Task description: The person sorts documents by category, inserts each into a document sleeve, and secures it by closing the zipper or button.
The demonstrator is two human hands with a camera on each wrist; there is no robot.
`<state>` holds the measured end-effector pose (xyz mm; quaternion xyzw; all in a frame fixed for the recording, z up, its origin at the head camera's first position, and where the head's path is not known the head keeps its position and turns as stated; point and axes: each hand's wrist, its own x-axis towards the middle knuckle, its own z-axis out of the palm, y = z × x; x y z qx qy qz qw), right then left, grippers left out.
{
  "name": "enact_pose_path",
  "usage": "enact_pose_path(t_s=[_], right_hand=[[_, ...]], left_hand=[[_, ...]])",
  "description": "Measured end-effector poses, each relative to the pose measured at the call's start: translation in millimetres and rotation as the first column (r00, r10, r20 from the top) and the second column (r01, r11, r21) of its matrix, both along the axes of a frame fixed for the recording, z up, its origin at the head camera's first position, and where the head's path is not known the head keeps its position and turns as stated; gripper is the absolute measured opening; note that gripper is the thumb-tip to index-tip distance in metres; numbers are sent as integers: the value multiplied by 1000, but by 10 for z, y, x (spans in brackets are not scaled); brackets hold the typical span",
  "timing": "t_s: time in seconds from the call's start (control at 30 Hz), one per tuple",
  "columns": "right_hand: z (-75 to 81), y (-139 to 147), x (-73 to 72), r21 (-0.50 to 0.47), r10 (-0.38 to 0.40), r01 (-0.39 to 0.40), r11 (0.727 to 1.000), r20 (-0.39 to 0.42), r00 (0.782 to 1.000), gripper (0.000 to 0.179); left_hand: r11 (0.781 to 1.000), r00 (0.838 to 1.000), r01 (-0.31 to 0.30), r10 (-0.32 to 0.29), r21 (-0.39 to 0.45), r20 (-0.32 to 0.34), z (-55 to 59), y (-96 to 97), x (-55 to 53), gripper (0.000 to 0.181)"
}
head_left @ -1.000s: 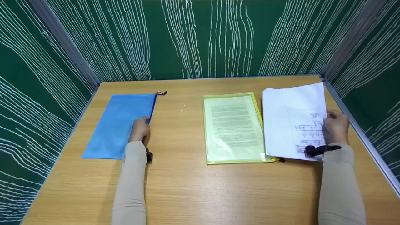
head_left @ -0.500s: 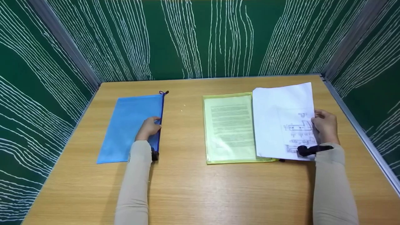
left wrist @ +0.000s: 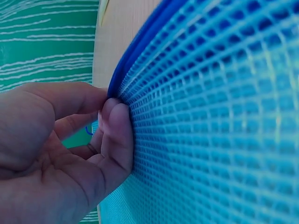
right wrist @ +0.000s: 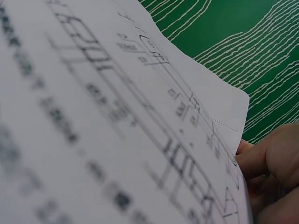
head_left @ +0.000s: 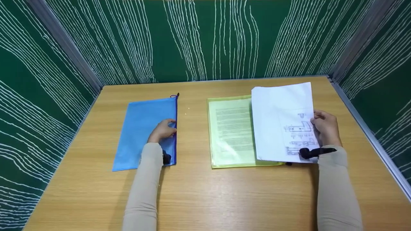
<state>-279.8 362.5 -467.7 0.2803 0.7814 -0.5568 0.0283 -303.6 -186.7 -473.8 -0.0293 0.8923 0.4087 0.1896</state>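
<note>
My left hand pinches the dark blue zip edge of a blue mesh zip pouch. In the left wrist view, thumb and fingers meet on that edge, and the pouch's grid weave fills the right side. With my right hand I grip the right edge of white paper printed with a line drawing. The right wrist view shows the printed side close up, thumb and fingers at its edge. The paper overlaps the right part of a yellow-edged clear zip pouch with a text page inside.
A wooden table carries everything. Green panels with white wavy lines stand at the back and both sides, joined by grey corner posts. Small white specks lie between the pouches.
My left hand has drawn the blue pouch to the right. My right hand has carried the paper leftward, so it covers more of the yellow pouch, which has stayed in place.
</note>
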Motion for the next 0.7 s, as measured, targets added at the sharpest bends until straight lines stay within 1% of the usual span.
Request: enact_pose_path(t_s=[0.13,0.33,0.43,0.53,0.63,0.7], right_hand=[[0,-57,-15,-29,7,-7,1000,-1,1000,50],[-9,-162,-20,-58,26,-27,998,-24,999,50],[-11,-219,-25,-67,30,-33,997,-52,998,50],[-10,-274,-30,-100,34,-41,994,-79,996,50],[-12,-318,-32,-168,35,-56,984,-125,992,51],[-17,-344,-37,-190,44,-70,979,-140,989,51]], left_hand=[[998,1000,-6,5,55,14,-13,85,-4,52],[983,998,-56,48,173,50,-55,210,-32,52],[971,997,-70,58,231,55,-71,276,-33,51],[957,997,-74,61,280,56,-91,334,-33,51],[937,997,-71,54,341,59,-121,382,-43,52],[919,996,-78,57,386,64,-143,404,-47,52]])
